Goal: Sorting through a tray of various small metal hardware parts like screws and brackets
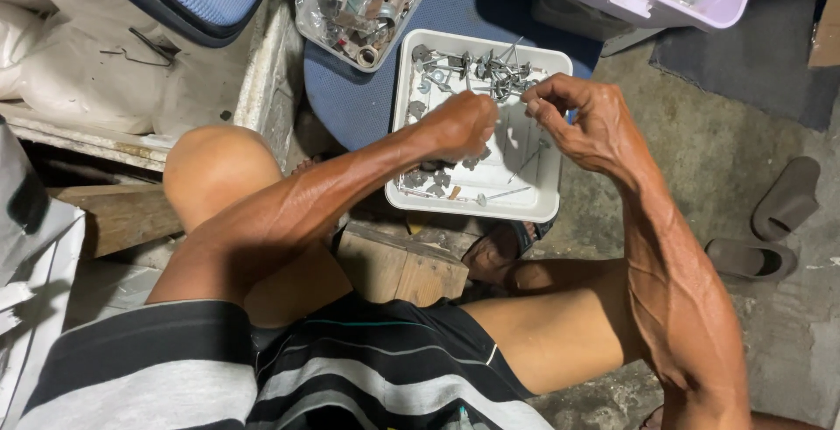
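A small metal screw (512, 104), hard to make out, seems pinched between both hands over the white tray (549, 187), its long axis running roughly left to right between the fingertips. The left hand (462, 122) is curled nearly closed around its end; the right hand (584, 124) pinches from the right, the other fingers loose. More screws and washers (477, 69) lie heaped at the tray's far end, just beyond the hands. A clear tub of hardware (366, 3) sits farther left, sandals (770, 229) to the right.

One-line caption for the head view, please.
Both hands, left hand and right hand, meet above a white rectangular plastic tray of metal screws.
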